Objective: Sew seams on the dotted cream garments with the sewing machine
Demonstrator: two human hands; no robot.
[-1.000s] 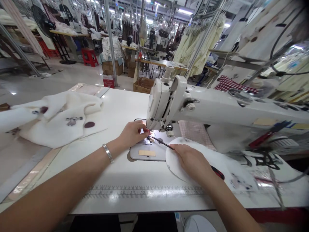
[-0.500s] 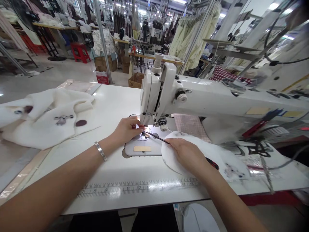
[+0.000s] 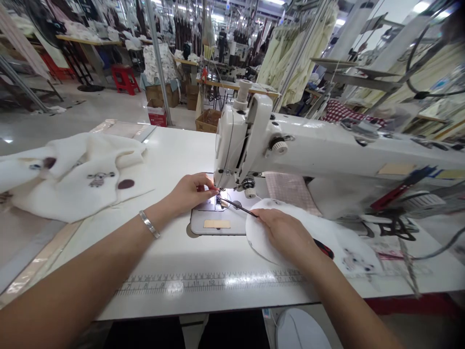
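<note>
My right hand (image 3: 285,232) grips a screwdriver (image 3: 241,207); its dark shaft points left and its black-and-red handle end shows behind the palm. The tip is near the presser foot (image 3: 220,198) of a white sewing machine (image 3: 250,140). My left hand (image 3: 194,194) reaches under the machine head from the left, thumb and fingertips pinched together by the needle area. What those fingers hold, if anything, is too small to make out. White printed fabric (image 3: 265,242) lies under my right hand. The metal bed plate (image 3: 218,225) is below the foot, lit by a lamp.
Cream fabric with animal prints (image 3: 90,174) is heaped on the left of the table. A ruler strip (image 3: 218,281) runs along the front edge. Red-handled snips (image 3: 395,189) stand at the machine's right. A pink checked cloth (image 3: 290,191) lies behind the head.
The whole view has shifted slightly, so things appear a little further right. Both hands stay by the needle area, with the screwdriver still in my right hand.
</note>
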